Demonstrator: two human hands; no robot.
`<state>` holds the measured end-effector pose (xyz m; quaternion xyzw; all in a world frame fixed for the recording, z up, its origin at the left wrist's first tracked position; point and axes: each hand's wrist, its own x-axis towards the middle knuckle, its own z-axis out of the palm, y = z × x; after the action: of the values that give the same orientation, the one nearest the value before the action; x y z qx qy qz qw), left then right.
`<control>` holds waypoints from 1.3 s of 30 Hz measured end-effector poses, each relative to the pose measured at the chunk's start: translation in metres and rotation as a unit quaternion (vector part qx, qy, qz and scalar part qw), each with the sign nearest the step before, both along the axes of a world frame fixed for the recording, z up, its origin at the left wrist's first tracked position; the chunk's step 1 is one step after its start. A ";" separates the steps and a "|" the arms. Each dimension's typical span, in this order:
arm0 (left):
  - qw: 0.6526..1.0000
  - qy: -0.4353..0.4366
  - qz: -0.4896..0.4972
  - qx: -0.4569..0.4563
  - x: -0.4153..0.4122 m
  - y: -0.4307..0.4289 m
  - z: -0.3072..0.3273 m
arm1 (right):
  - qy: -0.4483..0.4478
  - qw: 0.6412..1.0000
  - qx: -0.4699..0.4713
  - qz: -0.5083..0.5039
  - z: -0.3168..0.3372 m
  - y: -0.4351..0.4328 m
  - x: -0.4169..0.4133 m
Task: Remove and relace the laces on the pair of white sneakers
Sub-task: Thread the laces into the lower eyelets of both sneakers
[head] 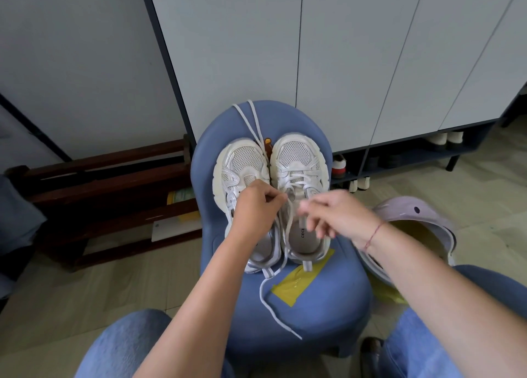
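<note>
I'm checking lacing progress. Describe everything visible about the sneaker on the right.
The right sneaker is white, with a mesh toe and thick cream sole. It stands upright on the blue stool, toe away, beside the other sneaker. Its white lace crosses the front eyelets; loose ends trail past the heel onto the seat. The left hand pinches the lace; the right hand hovers above the opening.

Home entryway: shoe cabinet (342, 64), shoes underneath (339, 165).

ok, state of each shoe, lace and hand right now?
left-side sneaker: no lace showing.
right-side sneaker: laced at toe end, top undone.
loose lace: lying at far edge of the blue stool.
threaded lace: ends trail across the stool.
left hand: pinches threaded lace.
right hand: blurred, grip unclear.
</note>
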<state>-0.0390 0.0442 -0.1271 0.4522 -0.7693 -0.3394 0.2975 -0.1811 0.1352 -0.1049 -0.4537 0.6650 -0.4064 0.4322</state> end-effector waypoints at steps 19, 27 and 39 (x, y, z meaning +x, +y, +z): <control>0.990 0.113 -0.026 0.075 -0.009 0.031 0.013 | 0.254 0.962 -0.009 -0.096 -0.014 -0.022 -0.020; 0.928 0.234 -0.098 0.273 -0.022 0.052 0.013 | -0.273 0.959 -0.038 -0.063 0.019 0.000 -0.013; 0.939 0.193 -0.121 0.260 -0.008 0.044 0.023 | -0.297 0.928 -0.045 -0.223 0.019 -0.001 -0.031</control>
<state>-0.0472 0.0882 -0.1039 0.3431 -0.6314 -0.6413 0.2689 -0.2124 0.1339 -0.0854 -0.1716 0.5716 -0.6374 0.4874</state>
